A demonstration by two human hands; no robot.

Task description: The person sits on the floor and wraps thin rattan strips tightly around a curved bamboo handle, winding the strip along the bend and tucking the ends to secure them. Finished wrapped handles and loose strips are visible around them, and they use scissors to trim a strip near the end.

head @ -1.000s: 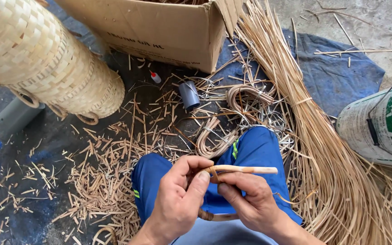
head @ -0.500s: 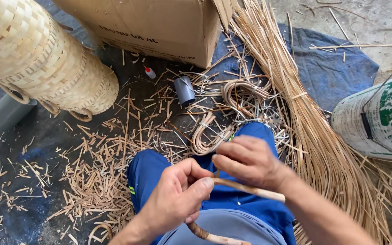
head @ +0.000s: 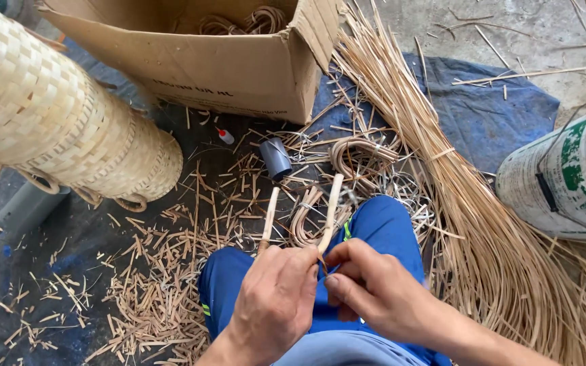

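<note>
Rattan everywhere: long bundle of cane strips (head: 483, 224) fanned over blue tarp (head: 496, 115) on the floor, tall woven basket (head: 55, 115) finished at left, cardboard box (head: 239, 61) holding coiled handles, white sack (head: 564, 176) at right. Bent cane piece (head: 330, 210) above blue-trousered lap, both ends up, pinched by left hand (head: 276, 298) and right hand (head: 374, 291), each grip closed on it. Seemingly mid-shaping, 1 handle among several; offcuts (head: 150, 271) littering ground.

Open brown cardboard box (head: 239, 61) at top; white-green labelled bucket (head: 568, 173), perhaps, right.
</note>
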